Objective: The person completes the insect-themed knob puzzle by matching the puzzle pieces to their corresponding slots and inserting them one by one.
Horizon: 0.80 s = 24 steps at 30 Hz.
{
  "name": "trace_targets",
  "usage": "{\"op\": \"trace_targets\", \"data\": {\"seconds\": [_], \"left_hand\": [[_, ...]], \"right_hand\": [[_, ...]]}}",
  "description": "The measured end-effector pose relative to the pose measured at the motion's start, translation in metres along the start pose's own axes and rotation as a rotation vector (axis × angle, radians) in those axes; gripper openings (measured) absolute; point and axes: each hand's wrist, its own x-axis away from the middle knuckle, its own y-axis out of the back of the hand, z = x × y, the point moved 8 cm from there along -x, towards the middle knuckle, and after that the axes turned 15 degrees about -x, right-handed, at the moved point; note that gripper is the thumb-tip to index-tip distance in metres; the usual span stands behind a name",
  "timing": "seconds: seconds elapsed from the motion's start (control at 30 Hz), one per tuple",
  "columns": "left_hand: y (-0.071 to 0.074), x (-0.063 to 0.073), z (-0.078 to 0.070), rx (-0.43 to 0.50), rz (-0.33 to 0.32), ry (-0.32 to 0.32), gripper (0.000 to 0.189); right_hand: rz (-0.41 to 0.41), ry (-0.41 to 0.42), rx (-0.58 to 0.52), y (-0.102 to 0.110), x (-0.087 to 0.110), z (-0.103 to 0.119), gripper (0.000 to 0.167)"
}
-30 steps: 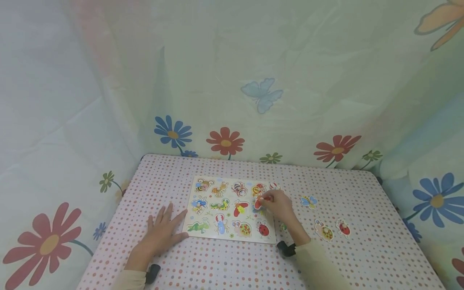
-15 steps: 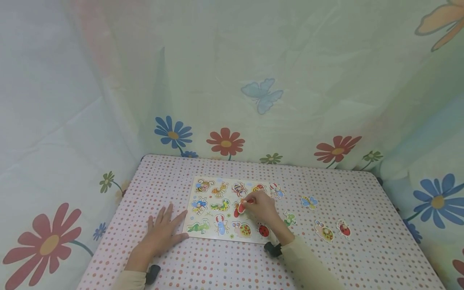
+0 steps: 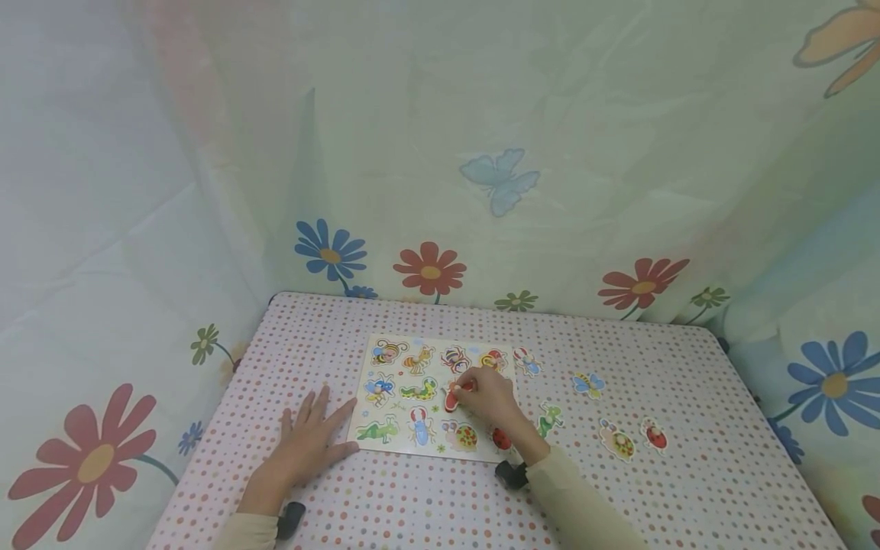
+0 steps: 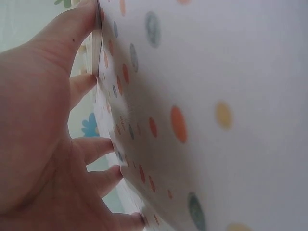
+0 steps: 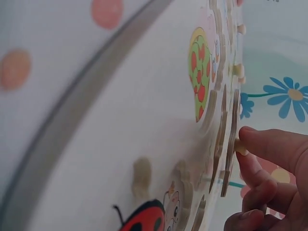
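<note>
A wooden insect puzzle board lies on the table. My right hand pinches a red butterfly puzzle piece by its small peg, between thumb and index finger. The piece overlaps the matching red picture in the board's middle row. In the right wrist view the piece's thin edge stands close over the board's face. My left hand lies flat with fingers spread, its thumb and index fingertips at the board's left edge. Pegs show on several pieces seated in the board.
Right of the board lie loose pieces: a beetle at its edge, a green grasshopper, a bee, a snail and a ladybug. A dotted cloth covers the table; flowered curtains surround it.
My right hand has carried the red butterfly piece left, from the board's right side to the red picture in the middle row. My left hand has stayed in place.
</note>
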Motion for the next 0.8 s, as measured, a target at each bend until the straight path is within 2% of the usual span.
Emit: {"op": "trace_targets", "data": {"seconds": [0.8], "left_hand": [[0.0027, 0.0011, -0.0010, 0.008, 0.007, -0.001, 0.077]], "right_hand": [[0.021, -0.034, 0.060, -0.0059, -0.0009, -0.0022, 0.006]]}}
